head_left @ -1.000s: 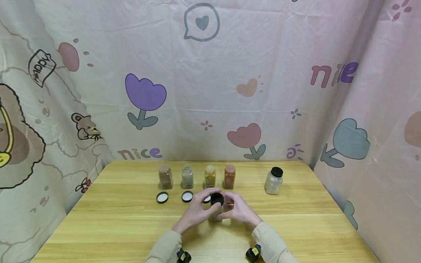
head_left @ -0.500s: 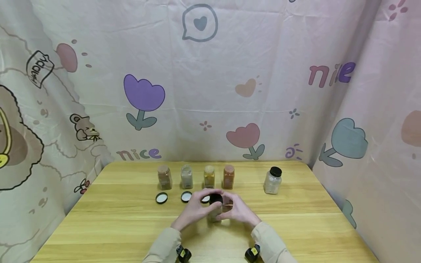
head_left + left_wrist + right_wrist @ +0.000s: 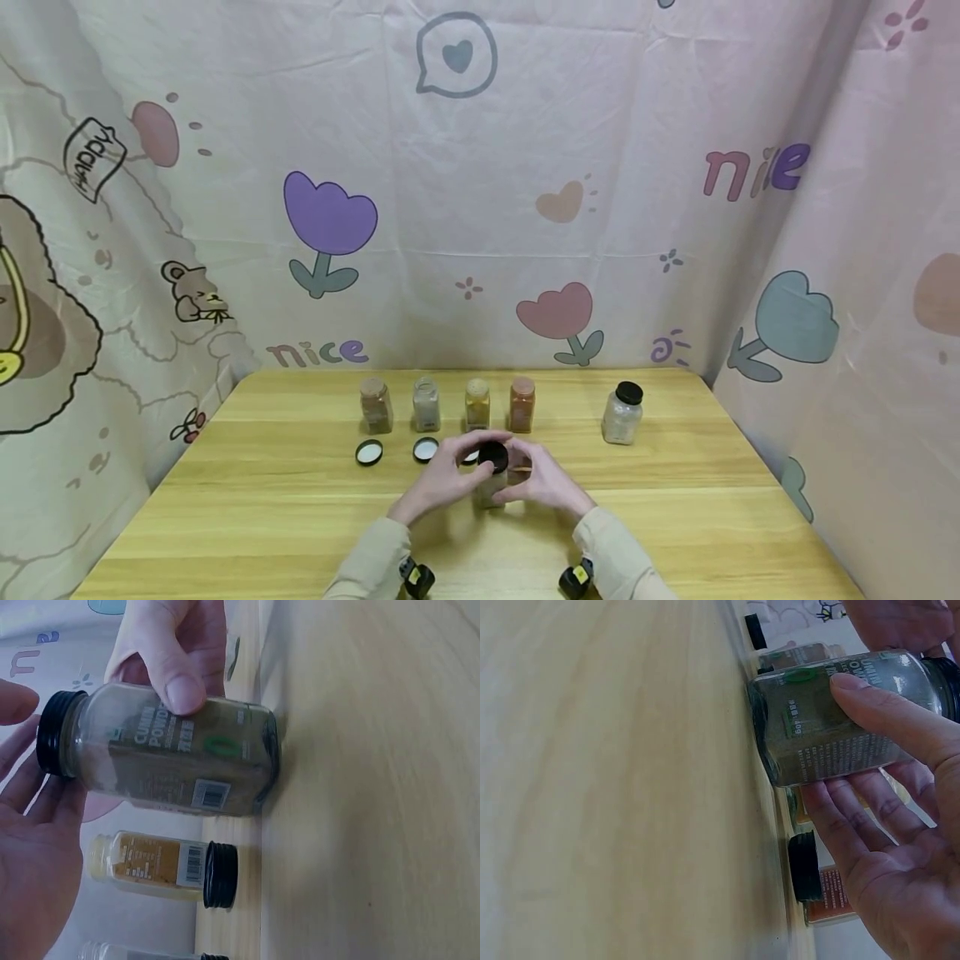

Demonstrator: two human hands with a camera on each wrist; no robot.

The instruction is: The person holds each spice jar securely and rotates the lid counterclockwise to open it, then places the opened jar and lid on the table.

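A glass spice jar [image 3: 488, 492] of brownish-green powder stands on the wooden table [image 3: 285, 517], near its middle. My right hand [image 3: 543, 479] grips its body, the thumb [image 3: 885, 712] on the label and the fingers behind the glass [image 3: 817, 735]. My left hand [image 3: 442, 479] curls over the jar's black lid [image 3: 493, 456]. In the left wrist view its fingers [image 3: 37, 847] lie against that lid [image 3: 54, 735], and the jar's base [image 3: 262, 765] rests on the table.
Behind the hands stands a row of several uncapped spice jars [image 3: 426, 404]. Three loose lids [image 3: 369, 452] lie in front of them. A capped jar [image 3: 624, 414] stands apart at the right. Patterned cloth walls close in three sides.
The hands and the jar stay in the same spot. Only the left fingers shift slightly round the lid.
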